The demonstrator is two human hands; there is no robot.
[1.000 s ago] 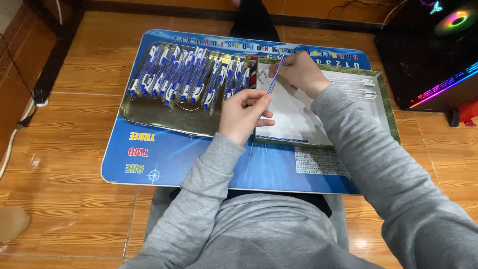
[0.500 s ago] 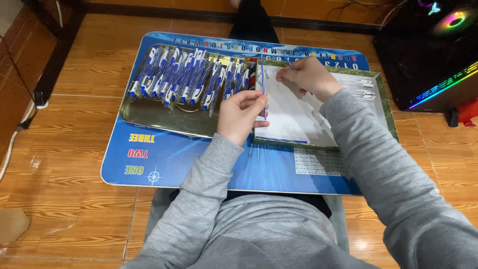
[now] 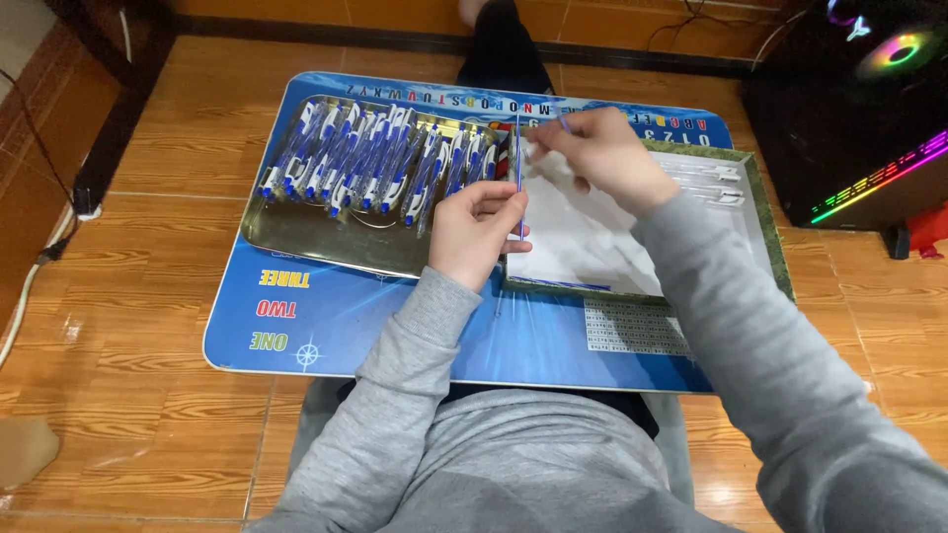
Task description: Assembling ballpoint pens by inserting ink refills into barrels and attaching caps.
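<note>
Your work looks well along, judging by the tray point(image 3: 296, 242): a long row of finished blue-and-white pens point(image 3: 375, 163) already lies side by side across its upper half, while its lower half is bare metal; how many remain to be made up you cannot tell from here, though a few pale pen parts point(image 3: 716, 178) lie loose at the far edge of the box point(image 3: 775, 257) on your right, beside the white sheet point(image 3: 583, 242) in it.

Your left hand point(image 3: 474, 232) is nearly closed; thumb and fingers pinch the lower end of a thin refill point(image 3: 519, 178), held upright over the gap between tray and box.

Your right hand point(image 3: 602, 158) is curled above the box; its fingertips pinch a small piece point(image 3: 561, 120) near the top of the refill; what that piece is cannot be made out, nor whether it touches the refill.

Both tray and box rest on the blue lap desk point(image 3: 395, 326) across your legs.
</note>
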